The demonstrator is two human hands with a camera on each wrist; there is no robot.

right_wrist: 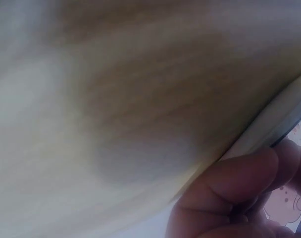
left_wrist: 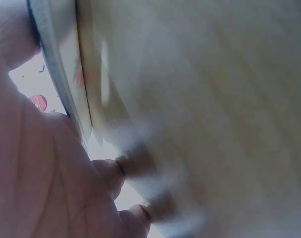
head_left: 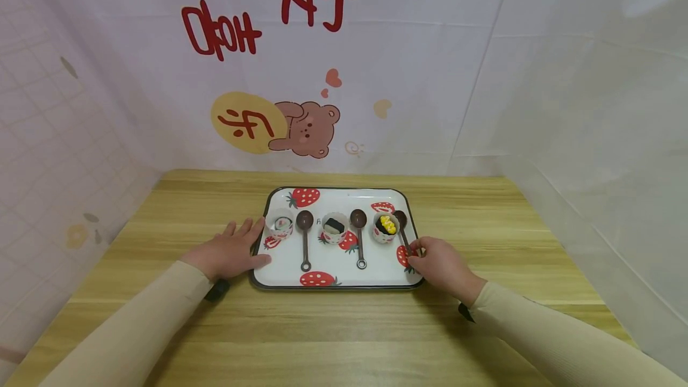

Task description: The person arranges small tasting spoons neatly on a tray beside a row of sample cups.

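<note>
I see my left hand (head_left: 232,249) lying flat with its fingers spread, on the left edge of the strawberry tray (head_left: 290,279) on the wooden desk (head_left: 344,327). My right hand (head_left: 438,261) pinches the handle of the right brown spoon (head_left: 401,223) at the tray's right edge. On the tray stand three little cups: an empty cup (head_left: 280,223) on the left, a cup with a black piece (head_left: 335,227) in the middle, and a cup with yellow bits (head_left: 386,227) on the right. Two more brown spoons (head_left: 305,237) lie between the cups.
</note>
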